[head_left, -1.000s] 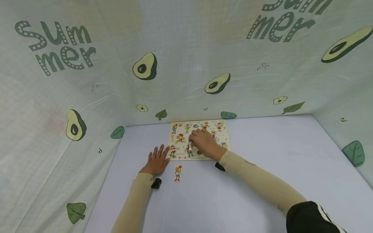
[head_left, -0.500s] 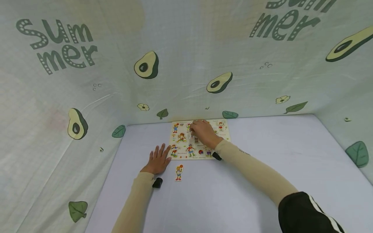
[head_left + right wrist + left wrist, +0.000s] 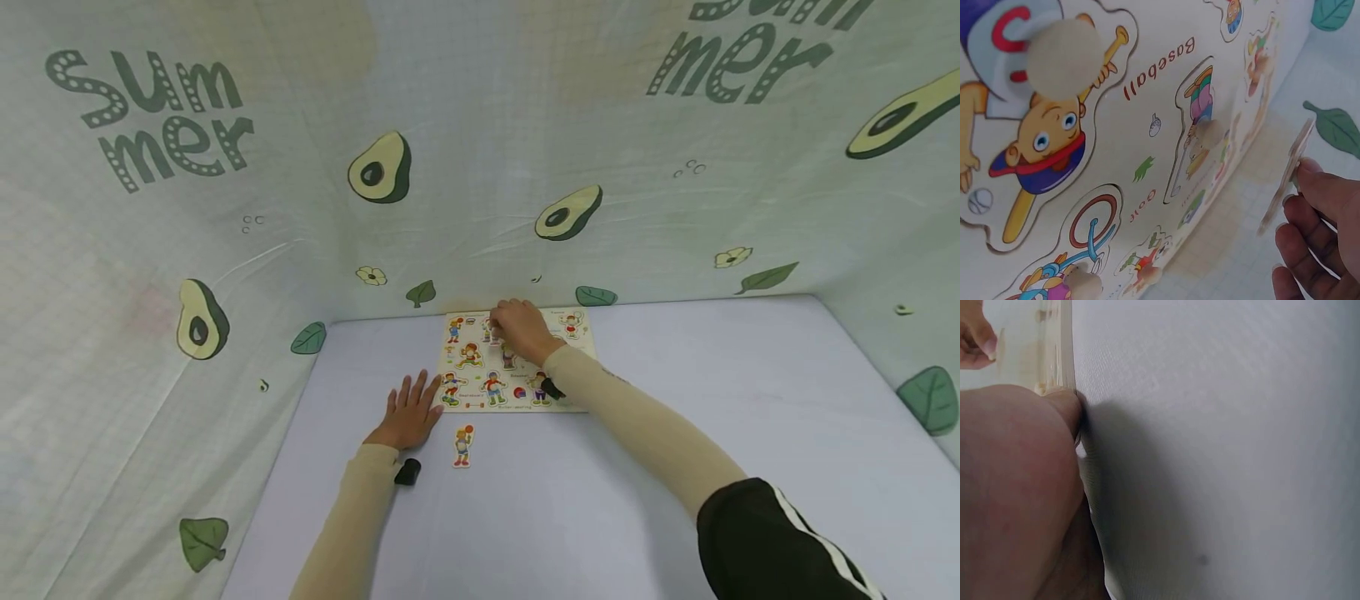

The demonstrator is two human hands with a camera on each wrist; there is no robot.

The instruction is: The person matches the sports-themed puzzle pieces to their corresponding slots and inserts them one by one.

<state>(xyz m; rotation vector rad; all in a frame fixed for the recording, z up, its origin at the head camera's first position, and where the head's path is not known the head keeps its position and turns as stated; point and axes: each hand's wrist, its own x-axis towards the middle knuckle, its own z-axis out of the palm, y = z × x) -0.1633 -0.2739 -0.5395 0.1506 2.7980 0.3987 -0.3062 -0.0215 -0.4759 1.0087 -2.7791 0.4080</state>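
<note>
My right hand (image 3: 522, 330) is over the back of a knobbed puzzle board (image 3: 480, 405). In the right wrist view its thumb and fingers pinch a thin wooden puzzle piece (image 3: 1287, 178), seen edge-on, so its picture is hidden. The piece stands apart from the board face there. My left hand (image 3: 406, 415) lies with spread, straight fingers at the board's left edge, thumb by its front corner. Just in front of the board lies a loose puzzle piece (image 3: 462, 447), a figure with an orange ball raised.
Several sport figures sit in the board's recesses, among them a baseball player (image 3: 1054, 125) and a golfer (image 3: 1200, 128) with round knobs. Behind the board rises a pale curtain (image 3: 465, 250) printed with avocados and leaves. The white table (image 3: 600, 517) extends to both sides.
My right hand has moved from the board's middle toward its back edge, uncovering the front-row figures. The left hand and the loose piece have stayed in place.
</note>
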